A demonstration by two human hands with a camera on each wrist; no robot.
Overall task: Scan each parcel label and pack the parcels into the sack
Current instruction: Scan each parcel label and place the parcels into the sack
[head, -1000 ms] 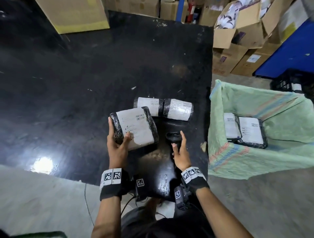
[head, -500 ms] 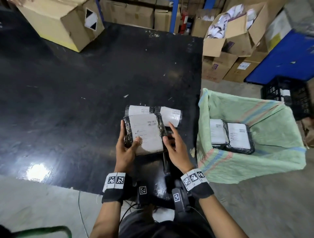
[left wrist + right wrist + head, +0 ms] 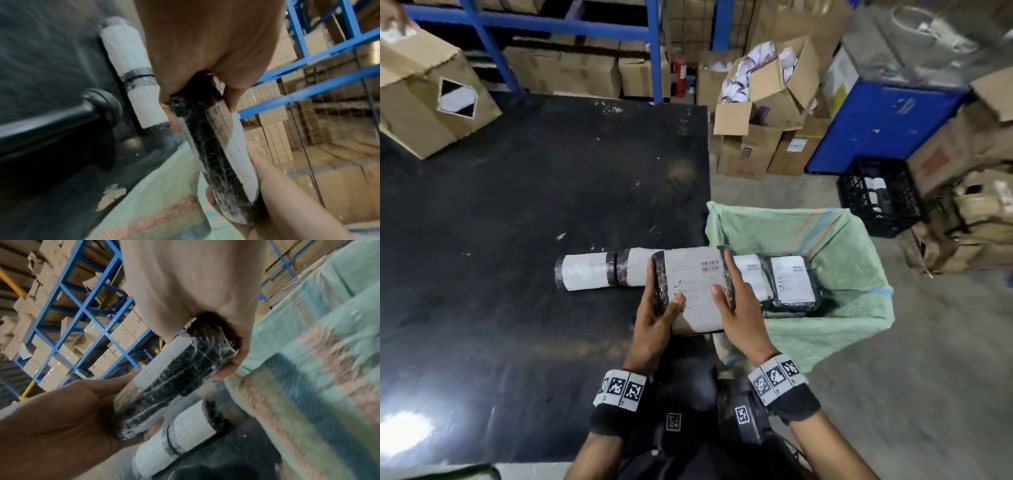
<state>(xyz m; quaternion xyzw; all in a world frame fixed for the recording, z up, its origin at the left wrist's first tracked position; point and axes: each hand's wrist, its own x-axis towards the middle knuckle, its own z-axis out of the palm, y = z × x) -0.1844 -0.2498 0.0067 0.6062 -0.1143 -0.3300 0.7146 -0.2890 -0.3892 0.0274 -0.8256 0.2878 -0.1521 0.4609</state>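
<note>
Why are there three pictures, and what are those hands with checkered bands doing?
No machine here, just a person wearing cameras. One camera sits on the head and looks down; one sits on each wrist and looks along the fingers. The left hand and right hand hold one flat black plastic-wrapped parcel with a white label between them. Two rolled white-labelled parcels lie on the black table. Beside it, the green woven sack holds more parcels.
</note>
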